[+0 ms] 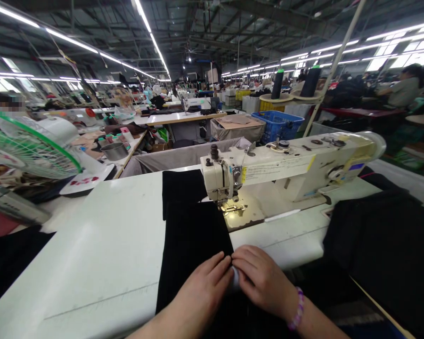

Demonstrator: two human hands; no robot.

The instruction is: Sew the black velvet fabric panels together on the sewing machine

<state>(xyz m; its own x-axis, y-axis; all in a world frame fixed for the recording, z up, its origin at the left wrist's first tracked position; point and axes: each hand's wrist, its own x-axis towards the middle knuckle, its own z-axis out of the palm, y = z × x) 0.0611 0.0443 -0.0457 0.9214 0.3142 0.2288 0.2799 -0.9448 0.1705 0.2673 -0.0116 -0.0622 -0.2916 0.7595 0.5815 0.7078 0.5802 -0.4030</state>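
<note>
A long piece of black fabric (194,245) lies on the white sewing table (102,245), its far end beside the needle area of a cream sewing machine (268,165). Near the table's front edge, my left hand (207,282) rests on the fabric with its fingertips closed at the right edge. My right hand (265,278), with a beaded bracelet (297,308) on the wrist, pinches that same edge, and the fingertips of both hands almost meet. Beyond the long piece, a second black fabric piece (182,183) lies flat.
Dark cloth (381,254) is heaped at the right of the machine. A green-rimmed fan (31,141) stands at the left, near a metal flask (17,205). Behind the machine are a blue basket (277,126) and thread cones (277,84). People sit at the far right.
</note>
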